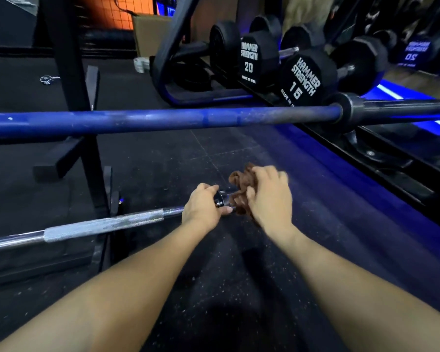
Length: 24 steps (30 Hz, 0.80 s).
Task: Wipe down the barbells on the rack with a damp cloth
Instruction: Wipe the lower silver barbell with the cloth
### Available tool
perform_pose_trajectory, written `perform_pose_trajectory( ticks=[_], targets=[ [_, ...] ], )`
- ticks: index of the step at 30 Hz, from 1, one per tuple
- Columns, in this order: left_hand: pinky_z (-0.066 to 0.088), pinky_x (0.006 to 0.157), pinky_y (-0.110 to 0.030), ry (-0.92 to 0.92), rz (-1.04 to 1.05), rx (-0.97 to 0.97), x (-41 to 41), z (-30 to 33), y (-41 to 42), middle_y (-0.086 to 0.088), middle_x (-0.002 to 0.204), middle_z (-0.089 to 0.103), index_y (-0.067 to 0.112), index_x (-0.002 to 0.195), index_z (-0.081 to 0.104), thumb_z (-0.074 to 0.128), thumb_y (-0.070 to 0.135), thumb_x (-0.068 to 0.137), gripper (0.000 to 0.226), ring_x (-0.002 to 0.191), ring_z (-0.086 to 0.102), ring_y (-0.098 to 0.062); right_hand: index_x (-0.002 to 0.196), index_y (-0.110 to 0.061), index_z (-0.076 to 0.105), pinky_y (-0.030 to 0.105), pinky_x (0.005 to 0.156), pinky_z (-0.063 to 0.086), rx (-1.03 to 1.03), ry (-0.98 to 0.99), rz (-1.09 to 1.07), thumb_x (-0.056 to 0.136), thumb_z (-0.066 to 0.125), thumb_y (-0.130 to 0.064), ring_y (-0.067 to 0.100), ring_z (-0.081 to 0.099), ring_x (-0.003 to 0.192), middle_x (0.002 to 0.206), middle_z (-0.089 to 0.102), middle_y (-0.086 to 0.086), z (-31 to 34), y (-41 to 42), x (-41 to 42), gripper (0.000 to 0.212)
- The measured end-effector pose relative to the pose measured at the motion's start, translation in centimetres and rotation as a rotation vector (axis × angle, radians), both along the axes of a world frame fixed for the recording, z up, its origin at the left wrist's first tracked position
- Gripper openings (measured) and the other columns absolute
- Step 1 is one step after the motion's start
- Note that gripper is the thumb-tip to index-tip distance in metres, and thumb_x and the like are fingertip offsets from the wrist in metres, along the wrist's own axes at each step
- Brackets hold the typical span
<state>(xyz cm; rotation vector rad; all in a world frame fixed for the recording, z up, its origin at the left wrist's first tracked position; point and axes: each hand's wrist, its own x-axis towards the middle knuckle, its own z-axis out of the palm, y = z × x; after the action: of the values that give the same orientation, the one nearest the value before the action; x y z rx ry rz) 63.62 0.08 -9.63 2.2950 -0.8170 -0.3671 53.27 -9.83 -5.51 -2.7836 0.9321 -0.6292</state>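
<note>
Left hand (204, 205): grips the chrome barbell (102, 224) at its dark collar.
Right hand (269, 196): holds a bunched brown cloth (239, 182) around the bar's end, just beside the left hand.
Blue barbell (163, 119): lies across the black rack (69, 72), higher up.
Dumbbells (258, 58): marked 20 and 15, on the far rack.
Floor (214, 288): dark, speckled rubber.

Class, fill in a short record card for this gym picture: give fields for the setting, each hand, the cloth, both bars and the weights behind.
setting: gym floor of dark rubber, beside a black rack
left hand: grips the silver barbell near its collar
right hand: holds the brown cloth bunched around the bar's end
blue barbell: lies across the view higher up, untouched
dumbbells: black, marked 20 and 15, on a stand behind
</note>
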Motion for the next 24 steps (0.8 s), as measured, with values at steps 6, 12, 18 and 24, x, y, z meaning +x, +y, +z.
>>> perform_pose_trajectory(
  ticks=[6, 12, 18, 24],
  targets=[
    [0.040, 0.101, -0.032, -0.069, -0.047, 0.006, 0.2, -0.5, -0.1, 0.005, 0.136, 0.048, 0.023, 0.139, 0.044, 0.076, 0.031, 0.078, 0.069, 0.123, 0.048, -0.018, 0.147, -0.018, 0.034, 0.006, 0.107, -0.003, 0.164, 0.131, 0.473, 0.095, 0.051, -0.021, 0.017, 0.019, 0.141, 0.155, 0.027, -0.004, -4.1, -2.9, -1.3, 0.055],
    [0.040, 0.102, -0.036, -0.032, -0.064, 0.009, 0.7, -0.6, -0.1, 0.004, 0.128, 0.055, 0.025, 0.135, 0.050, 0.076, 0.026, 0.078, 0.063, 0.118, 0.052, -0.018, 0.141, -0.028, 0.042, 0.030, 0.116, 0.003, 0.039, 0.130, 0.432, 0.101, 0.027, -0.036, 0.011, 0.022, 0.141, 0.148, 0.037, -0.011, -5.3, -3.2, 1.6, 0.043],
    [0.040, 0.100, -0.035, -0.081, -0.094, 0.081, 1.1, -0.3, -0.4, 0.004, 0.127, 0.054, 0.024, 0.135, 0.050, 0.075, 0.032, 0.078, 0.062, 0.117, 0.052, -0.020, 0.118, -0.023, 0.055, 0.037, 0.091, 0.034, -0.017, 0.303, 0.320, 0.097, 0.038, -0.024, 0.025, 0.054, 0.111, 0.119, 0.059, 0.002, -3.3, -3.8, 5.9, 0.027],
    [0.041, 0.100, -0.036, -0.070, -0.086, 0.040, 1.0, -0.5, -0.4, 0.004, 0.128, 0.054, 0.023, 0.133, 0.052, 0.076, 0.027, 0.078, 0.060, 0.117, 0.053, -0.019, 0.118, -0.020, 0.060, 0.035, 0.107, 0.027, -0.167, 0.081, 0.353, 0.091, 0.033, -0.030, 0.024, 0.050, 0.121, 0.124, 0.059, 0.001, -6.3, -2.5, 2.2, 0.039]
  ],
)
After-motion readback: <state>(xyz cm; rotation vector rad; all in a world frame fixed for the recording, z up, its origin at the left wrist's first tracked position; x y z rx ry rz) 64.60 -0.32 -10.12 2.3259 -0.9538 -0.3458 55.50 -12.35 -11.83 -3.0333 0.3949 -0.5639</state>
